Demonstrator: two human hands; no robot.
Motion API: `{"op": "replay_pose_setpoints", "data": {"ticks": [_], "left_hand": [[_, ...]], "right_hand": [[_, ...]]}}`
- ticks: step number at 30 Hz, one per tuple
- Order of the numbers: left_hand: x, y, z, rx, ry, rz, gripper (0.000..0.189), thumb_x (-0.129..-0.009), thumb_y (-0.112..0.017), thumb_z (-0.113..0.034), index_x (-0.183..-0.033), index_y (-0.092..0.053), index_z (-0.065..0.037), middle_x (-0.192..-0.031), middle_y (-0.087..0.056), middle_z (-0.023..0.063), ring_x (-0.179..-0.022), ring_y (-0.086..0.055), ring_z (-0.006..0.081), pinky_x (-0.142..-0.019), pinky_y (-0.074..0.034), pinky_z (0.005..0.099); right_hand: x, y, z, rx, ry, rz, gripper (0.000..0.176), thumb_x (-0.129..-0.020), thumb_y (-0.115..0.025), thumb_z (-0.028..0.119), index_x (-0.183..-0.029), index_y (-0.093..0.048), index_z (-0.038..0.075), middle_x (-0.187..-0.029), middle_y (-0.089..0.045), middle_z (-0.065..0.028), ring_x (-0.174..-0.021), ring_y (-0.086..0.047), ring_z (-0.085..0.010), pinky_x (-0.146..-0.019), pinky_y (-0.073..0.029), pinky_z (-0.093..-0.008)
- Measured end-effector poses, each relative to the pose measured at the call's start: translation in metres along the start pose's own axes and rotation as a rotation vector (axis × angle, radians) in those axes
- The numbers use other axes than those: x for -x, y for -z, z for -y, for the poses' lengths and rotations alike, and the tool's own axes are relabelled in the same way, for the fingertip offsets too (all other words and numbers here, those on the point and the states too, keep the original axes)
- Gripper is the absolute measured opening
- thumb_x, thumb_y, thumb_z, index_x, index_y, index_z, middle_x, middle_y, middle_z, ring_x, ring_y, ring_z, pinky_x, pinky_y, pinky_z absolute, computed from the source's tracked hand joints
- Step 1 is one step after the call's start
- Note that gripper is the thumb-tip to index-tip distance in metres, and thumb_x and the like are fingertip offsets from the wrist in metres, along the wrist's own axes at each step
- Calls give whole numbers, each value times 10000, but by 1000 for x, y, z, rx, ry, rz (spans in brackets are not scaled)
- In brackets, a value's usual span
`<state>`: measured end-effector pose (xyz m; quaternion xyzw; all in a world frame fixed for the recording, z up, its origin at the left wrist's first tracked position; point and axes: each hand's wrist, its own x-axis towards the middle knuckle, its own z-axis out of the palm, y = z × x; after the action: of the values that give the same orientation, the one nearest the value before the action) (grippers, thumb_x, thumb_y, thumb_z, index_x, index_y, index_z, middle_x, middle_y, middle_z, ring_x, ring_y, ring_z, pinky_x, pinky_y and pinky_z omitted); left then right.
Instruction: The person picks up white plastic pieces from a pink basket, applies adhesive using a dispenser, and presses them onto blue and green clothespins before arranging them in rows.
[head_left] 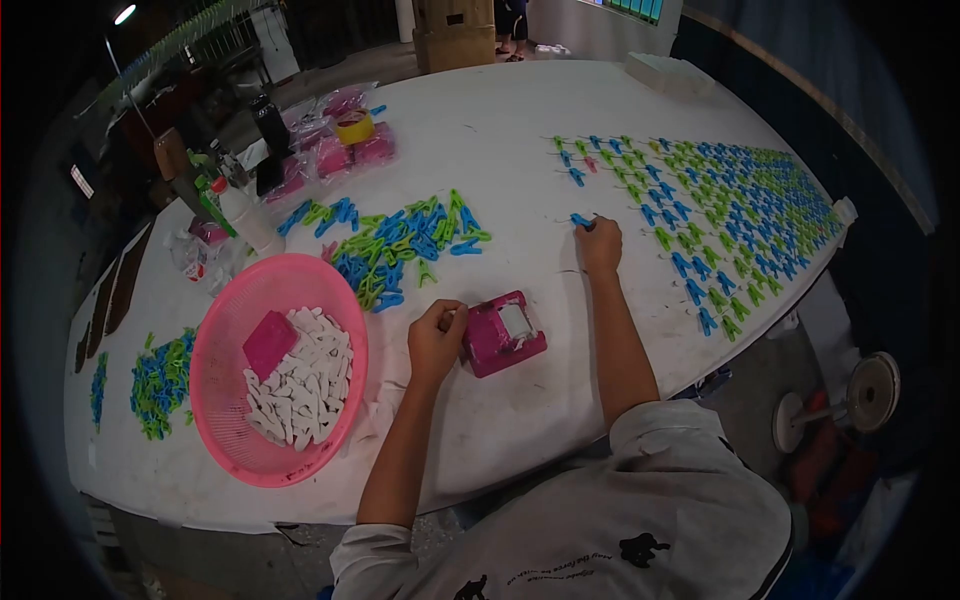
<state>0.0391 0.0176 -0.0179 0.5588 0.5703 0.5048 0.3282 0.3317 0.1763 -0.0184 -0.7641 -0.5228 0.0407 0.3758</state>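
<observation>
My left hand [434, 340] rests on the white table [500, 140] with fingers curled against the left side of a small pink box [502, 335] that has a white pad on top. My right hand [600, 243] reaches forward and pinches a blue clothes peg [581, 221] at the near left end of the laid-out rows of blue and green pegs [720, 200]. A loose heap of blue and green pegs [400, 245] lies just beyond my left hand.
A pink basket [225, 330] at the left holds several white pieces and a pink block. Bottles [235, 205], pink bags [330, 150] and a tape roll stand at the back left. Another peg pile [160, 385] lies at the far left. The table edge runs close in front.
</observation>
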Motion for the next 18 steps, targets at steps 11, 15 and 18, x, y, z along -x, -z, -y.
{"op": "replay_pose_setpoints", "data": {"ticks": [11, 15, 18], "left_hand": [[-1, 7, -11, -30, -7, 56, 157, -906, -699, -175, -937, -694, -21, -660, -643, 74, -588, -584, 103, -584, -465, 264], [-2, 9, -10, -11, 3, 77, 152, -904, -700, -154, -931, -689, -6, -675, -641, 65, -591, -571, 109, -584, -460, 264], [3, 6, -10, 90, -130, -90, 120, -922, -669, -109, -942, -681, 8, -754, -627, 42, -646, -532, 99, -610, -439, 250]], "right_hand": [[-48, -4, -15, 91, -157, -140, 261, -791, -766, 228, -893, -737, -11, -901, -712, -180, -826, -692, -338, -735, -552, -432], [-51, -8, -25, 41, -105, -142, 314, -735, -793, 250, -891, -727, -15, -898, -708, -195, -825, -688, -340, -748, -545, -427], [-69, -24, -63, -14, 24, -307, 486, -697, -820, 245, -1074, -682, -29, -851, -691, -158, -736, -667, -277, -706, -532, -397]]}}
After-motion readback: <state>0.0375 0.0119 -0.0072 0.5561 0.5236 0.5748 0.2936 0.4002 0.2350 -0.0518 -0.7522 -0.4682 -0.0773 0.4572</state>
